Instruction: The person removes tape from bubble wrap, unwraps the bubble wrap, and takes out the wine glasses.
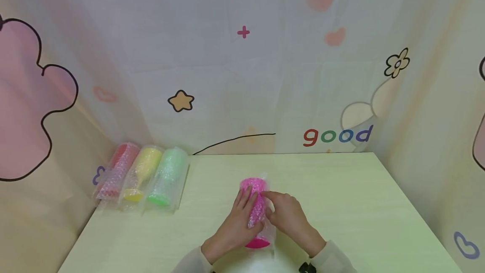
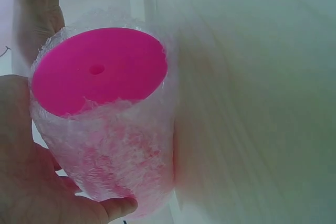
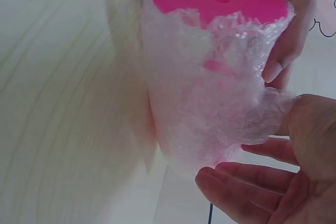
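A bright pink item with a flat round base, wrapped in clear bubble wrap, lies on the table at the front centre. The base has a small dimple in its middle and faces the person. My left hand holds the bundle from its left, fingers along the top and thumb on the near side. My right hand is at its right side. In the right wrist view, a loose flap of the wrap is pinched at the thumb, while the other fingers reach out beside the bundle. Most of the item's shape is hidden by the wrap.
At the table's back left, three bubble-wrapped items lie side by side: a red one, a yellow stemmed one and a green one. Printed cloth hangs behind the pale wooden table and at both sides.
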Available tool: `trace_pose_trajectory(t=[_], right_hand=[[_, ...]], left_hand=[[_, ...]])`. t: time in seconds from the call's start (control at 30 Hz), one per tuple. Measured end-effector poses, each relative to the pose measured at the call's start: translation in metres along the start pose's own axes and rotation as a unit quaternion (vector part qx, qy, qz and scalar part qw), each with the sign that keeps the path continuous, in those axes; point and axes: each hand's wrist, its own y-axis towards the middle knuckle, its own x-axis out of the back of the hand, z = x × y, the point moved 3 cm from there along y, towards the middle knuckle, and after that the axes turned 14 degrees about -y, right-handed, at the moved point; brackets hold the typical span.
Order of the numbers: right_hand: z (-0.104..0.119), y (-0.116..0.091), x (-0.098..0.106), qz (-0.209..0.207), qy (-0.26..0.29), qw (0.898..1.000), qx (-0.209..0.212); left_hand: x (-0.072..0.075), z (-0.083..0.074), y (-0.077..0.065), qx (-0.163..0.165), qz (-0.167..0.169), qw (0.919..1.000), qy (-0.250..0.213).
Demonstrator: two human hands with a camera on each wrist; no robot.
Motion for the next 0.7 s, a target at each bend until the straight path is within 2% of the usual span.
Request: trace_pose_trajectory(t=[0.37,0.7], right_hand=[[0.0033,0.0008,0.0014,-0.066,-0.054,0.996,0.004],[0.004,0.0038,-0.0014,-0.092,-0.073,0.993,0.006]], left_hand=[[-0.0019,0.0017,0.0,-0.021,-0.002,0.9993,0.032],[-0.0029,0.0021,0.0007,-0.018,-0.003,0.9988,0.046]])
